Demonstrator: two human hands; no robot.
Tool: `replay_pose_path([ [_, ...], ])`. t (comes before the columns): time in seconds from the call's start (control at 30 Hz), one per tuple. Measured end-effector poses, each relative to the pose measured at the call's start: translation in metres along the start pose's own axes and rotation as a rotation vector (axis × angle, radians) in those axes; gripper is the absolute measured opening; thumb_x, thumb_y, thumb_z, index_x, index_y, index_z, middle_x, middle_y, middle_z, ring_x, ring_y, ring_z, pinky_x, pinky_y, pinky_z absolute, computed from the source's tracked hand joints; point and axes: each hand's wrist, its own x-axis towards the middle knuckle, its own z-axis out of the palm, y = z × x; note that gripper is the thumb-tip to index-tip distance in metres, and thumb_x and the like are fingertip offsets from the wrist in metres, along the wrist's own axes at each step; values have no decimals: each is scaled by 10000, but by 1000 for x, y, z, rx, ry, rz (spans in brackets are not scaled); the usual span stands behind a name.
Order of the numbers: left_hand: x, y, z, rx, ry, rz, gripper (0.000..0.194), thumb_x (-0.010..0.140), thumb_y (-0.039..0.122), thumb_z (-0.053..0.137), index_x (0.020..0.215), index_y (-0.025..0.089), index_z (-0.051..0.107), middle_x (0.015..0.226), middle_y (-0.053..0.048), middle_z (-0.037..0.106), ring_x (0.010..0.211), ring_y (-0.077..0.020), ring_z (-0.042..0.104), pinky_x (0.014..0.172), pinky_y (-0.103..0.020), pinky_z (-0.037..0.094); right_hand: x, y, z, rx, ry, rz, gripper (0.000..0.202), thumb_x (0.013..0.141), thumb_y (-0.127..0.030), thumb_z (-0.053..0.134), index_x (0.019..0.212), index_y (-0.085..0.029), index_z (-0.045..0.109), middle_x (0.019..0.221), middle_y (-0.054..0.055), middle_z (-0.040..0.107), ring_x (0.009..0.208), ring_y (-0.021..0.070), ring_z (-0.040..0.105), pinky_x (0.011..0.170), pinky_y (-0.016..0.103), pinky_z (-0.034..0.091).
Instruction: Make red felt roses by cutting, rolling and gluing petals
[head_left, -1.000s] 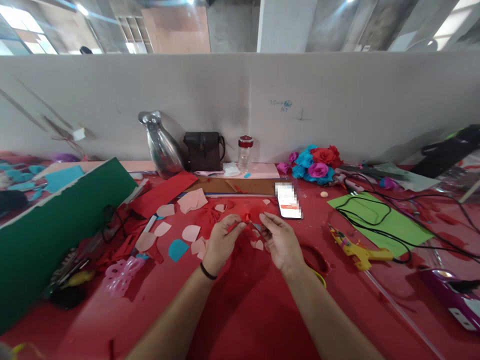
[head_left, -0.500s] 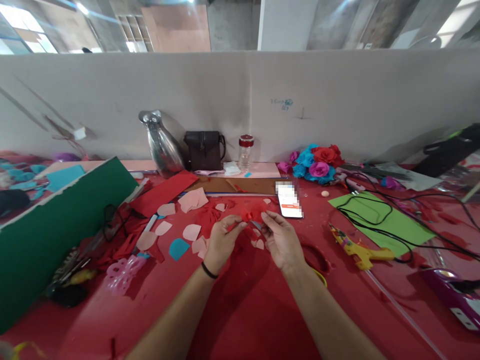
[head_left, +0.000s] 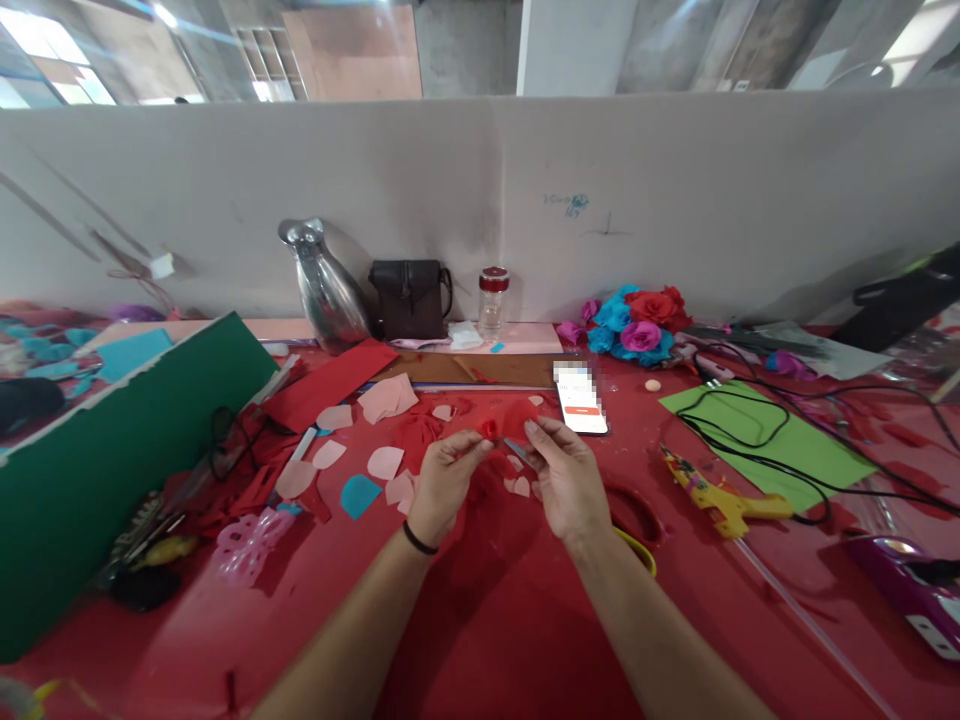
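So that crushing is presumably avoided, a red bud (head_left: 490, 429) is pinched in the left hand (head_left: 441, 485) and a sheer red piece (head_left: 519, 415) in the right hand (head_left: 574, 487), fingertips closed; both are held left of the phone (head_left: 580, 402).

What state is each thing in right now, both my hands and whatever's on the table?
Left hand, fingers closed on red curl
Right hand, fingers closed on thin red piece
Phone, face up, screen lit
Bottle, upright, lid on
Bag, flap down
Jug, standing
Glue gun, lying down; on or off, can't tell
Flowers, bunched
Green sheet, lying flat
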Motion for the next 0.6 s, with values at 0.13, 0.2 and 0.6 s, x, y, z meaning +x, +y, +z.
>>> replay_pose_path([
  [0.13, -2, 2, 3, -66, -26, -45, 190, 696, 335, 697, 643, 161, 642, 642, -14, 612, 656, -138, 564, 713, -277, 456, 0, 0, -1, -8, -12, 17, 305, 513, -326, 850, 739, -226, 672, 644, -61, 629, 570, 85, 559, 542, 220, 467],
  [0.2, -2, 4, 5, -76, -45, -60, 210, 691, 356, 701, 659, 158, 639, 660, -16, 615, 676, -138, 565, 712, -268, 453, 2, 2, -2, -5, -21, -3, 299, 513, -325, 847, 733, -223, 673, 649, -55, 633, 563, 85, 554, 532, 217, 455],
  [0.6, 0, 15, -1, -171, -69, -181, 318, 582, 341, 793, 809, 160, 662, 764, -13, 633, 694, -116, 570, 623, -213, 440, 2, 6, -4, -374, -233, 69, 259, 526, -359, 812, 671, -179, 696, 615, -28, 606, 549, 83, 493, 533, 221, 428],
])
